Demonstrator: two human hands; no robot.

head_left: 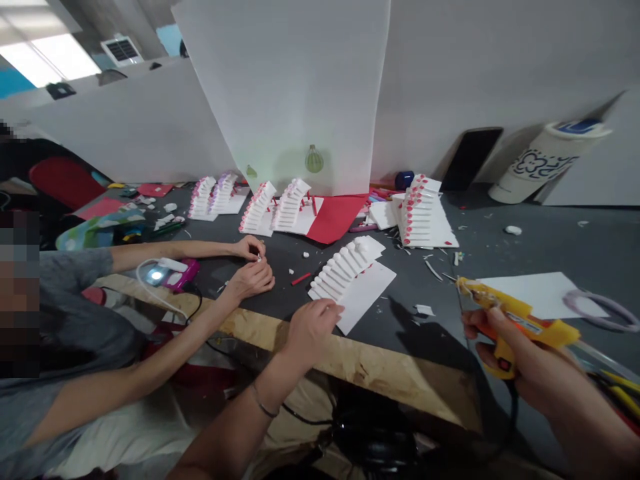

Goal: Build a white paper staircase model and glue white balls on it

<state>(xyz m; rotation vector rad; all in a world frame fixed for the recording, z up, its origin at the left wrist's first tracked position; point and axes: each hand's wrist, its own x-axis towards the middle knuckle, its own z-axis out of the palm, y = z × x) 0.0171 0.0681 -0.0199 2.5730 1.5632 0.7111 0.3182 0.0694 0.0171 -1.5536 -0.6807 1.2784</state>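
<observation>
A yellow hot glue gun (530,317) is in my right hand (520,353), its nozzle pointing left over the dark table. My left hand (313,327) is curled at the near end of a white curved stair-like model (345,270), gripping its lower edge. Rounded white pieces run along the model's upper side, and a white card (370,297) forms its base. Between the model and the co-worker's hands lies a short red stick (301,279). My left fingertips are partly hidden by the hand itself.
At my left, a co-worker's hands (255,270) hold something small. Similar models with red tips (420,213) stand farther back. A patterned tumbler (545,163) and a dark phone (470,159) lean or stand by the partition. A tape roll (600,310) lies at right.
</observation>
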